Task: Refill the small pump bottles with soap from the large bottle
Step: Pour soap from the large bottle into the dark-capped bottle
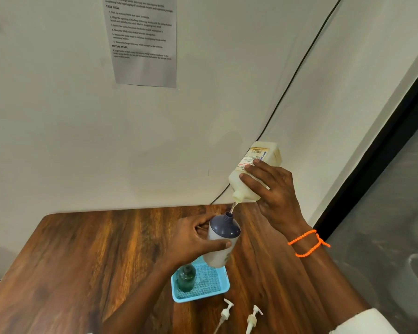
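A pale wall rises behind your wooden table [87, 249], with a printed sheet [144, 39] taped at twelve o'clock and a black cable [299, 66] slanting down from one o'clock to the table's far edge. At six o'clock a blue mesh tray [210, 285] sits on the wood with a green bottle [185, 278] standing in its left side. Two white pump heads [239, 317] lie on the table just beyond the tray toward you, side by side. Your left hand [191, 239] is wrapped around the small pump bottle [221, 242], thumb across its front, holding it above the tray with its open neck tilted up. Your right hand [273, 191], wrist ringed by an orange beaded band [307, 242], grips the large bottle [253, 174] upended at three o'clock, mouth down. A thin stream of soap [233, 208] runs from that mouth into the small neck.
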